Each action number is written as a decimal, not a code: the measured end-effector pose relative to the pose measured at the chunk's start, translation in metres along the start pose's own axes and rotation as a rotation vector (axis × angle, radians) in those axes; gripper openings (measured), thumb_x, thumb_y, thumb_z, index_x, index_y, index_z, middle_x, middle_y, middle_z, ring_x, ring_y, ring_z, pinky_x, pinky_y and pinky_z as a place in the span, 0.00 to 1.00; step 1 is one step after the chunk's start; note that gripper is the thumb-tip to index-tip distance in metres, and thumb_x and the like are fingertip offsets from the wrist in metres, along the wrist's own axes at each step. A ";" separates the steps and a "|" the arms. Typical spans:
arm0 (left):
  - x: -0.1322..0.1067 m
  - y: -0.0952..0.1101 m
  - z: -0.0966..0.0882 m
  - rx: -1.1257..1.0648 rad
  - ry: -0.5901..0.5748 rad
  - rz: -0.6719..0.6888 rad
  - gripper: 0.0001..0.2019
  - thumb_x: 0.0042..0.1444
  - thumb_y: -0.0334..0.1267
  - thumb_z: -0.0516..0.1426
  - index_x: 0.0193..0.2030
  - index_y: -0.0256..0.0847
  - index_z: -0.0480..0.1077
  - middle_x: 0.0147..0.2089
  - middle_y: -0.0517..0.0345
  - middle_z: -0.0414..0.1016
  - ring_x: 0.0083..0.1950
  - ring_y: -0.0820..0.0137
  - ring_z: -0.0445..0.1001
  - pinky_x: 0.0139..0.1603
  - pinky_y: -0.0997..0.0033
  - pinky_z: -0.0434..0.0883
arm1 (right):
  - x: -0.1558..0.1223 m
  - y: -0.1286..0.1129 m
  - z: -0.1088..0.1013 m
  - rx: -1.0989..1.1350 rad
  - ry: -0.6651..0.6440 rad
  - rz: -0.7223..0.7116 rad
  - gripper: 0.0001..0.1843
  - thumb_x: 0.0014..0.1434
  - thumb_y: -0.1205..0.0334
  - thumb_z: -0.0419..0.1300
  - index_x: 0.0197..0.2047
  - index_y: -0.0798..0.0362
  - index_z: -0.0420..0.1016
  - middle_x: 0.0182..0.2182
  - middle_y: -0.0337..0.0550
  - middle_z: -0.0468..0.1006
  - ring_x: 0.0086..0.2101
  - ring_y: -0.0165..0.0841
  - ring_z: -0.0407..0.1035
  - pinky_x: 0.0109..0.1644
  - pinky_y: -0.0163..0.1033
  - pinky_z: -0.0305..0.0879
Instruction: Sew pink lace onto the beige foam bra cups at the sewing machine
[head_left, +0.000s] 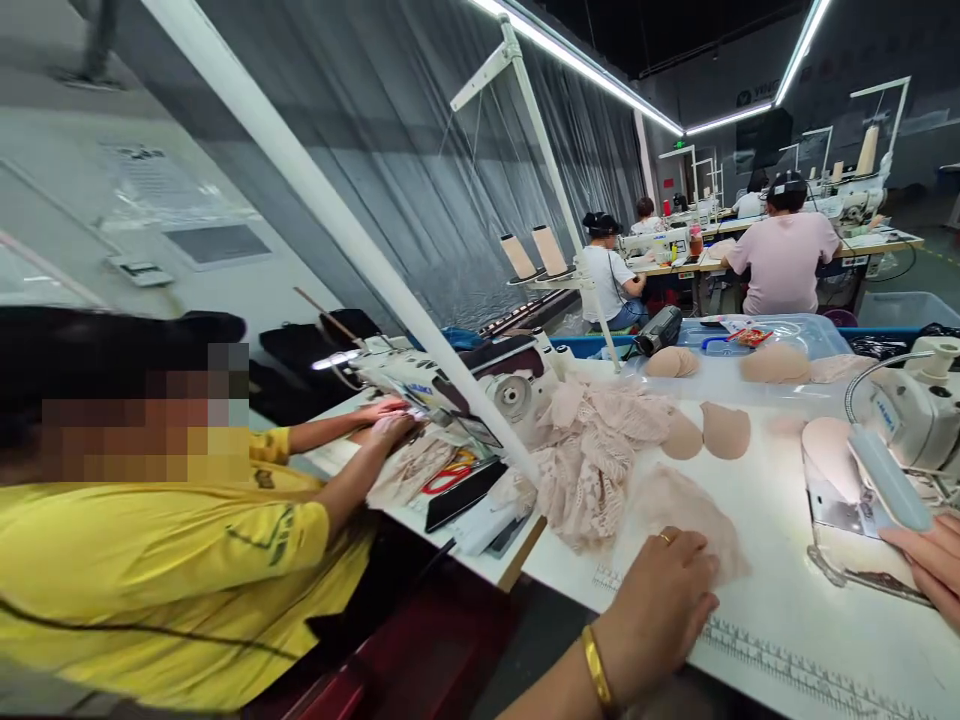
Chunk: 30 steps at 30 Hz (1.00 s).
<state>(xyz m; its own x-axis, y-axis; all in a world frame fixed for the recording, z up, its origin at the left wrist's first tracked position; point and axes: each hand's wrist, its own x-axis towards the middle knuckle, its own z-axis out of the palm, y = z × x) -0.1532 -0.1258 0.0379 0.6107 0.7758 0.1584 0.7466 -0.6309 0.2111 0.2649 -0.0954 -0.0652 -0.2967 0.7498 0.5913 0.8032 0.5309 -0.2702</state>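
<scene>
My left hand [664,592], with a gold ring and bracelet, is on the near edge of a sheer beige mesh piece [690,510]. Its fingers are bent together on the mesh, and the thumb lies close beside them. At the right edge, my right hand [930,560] is cut off by the frame. Its visible fingers are stretched out beside the metal plate [832,508] of a white sewing machine [930,405]. A beige moulded cup [831,450] lies on that lit plate. Two more beige cups [726,430] sit near a heap of beige lace [589,460].
A co-worker in a yellow shirt [172,570] works at another sewing machine [420,380] on the left. A white pole [337,230] slants between us. A clear plastic bin [806,335] stands behind the table [780,560], whose front edge bears a printed ruler [787,665].
</scene>
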 end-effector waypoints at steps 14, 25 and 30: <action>0.032 0.044 0.007 -0.285 0.111 0.239 0.26 0.66 0.37 0.60 0.69 0.37 0.63 0.69 0.39 0.71 0.70 0.57 0.70 0.70 0.53 0.68 | 0.024 -0.151 -0.010 0.280 -0.169 0.032 0.18 0.75 0.63 0.53 0.64 0.42 0.72 0.43 0.44 0.82 0.42 0.38 0.79 0.45 0.43 0.80; 0.084 0.050 0.004 -1.320 0.042 -0.277 0.18 0.54 0.51 0.67 0.34 0.42 0.65 0.30 0.66 0.65 0.32 0.73 0.64 0.34 0.75 0.62 | 0.027 -0.154 -0.020 0.830 0.007 0.627 0.35 0.68 0.31 0.56 0.65 0.47 0.72 0.44 0.52 0.85 0.44 0.48 0.81 0.48 0.53 0.80; 0.069 0.059 0.020 -1.716 0.207 -0.511 0.31 0.41 0.55 0.75 0.31 0.42 0.60 0.29 0.67 0.65 0.31 0.75 0.63 0.35 0.74 0.62 | 0.030 -0.155 -0.003 0.836 0.045 0.783 0.28 0.63 0.30 0.63 0.40 0.49 0.79 0.29 0.42 0.81 0.34 0.40 0.77 0.42 0.45 0.76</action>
<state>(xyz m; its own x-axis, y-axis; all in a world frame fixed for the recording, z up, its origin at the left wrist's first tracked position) -0.0617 -0.1090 0.0415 0.2923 0.9430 -0.1588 -0.3278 0.2548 0.9097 0.1327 -0.1561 -0.0034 0.1656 0.9843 0.0602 0.1597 0.0334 -0.9866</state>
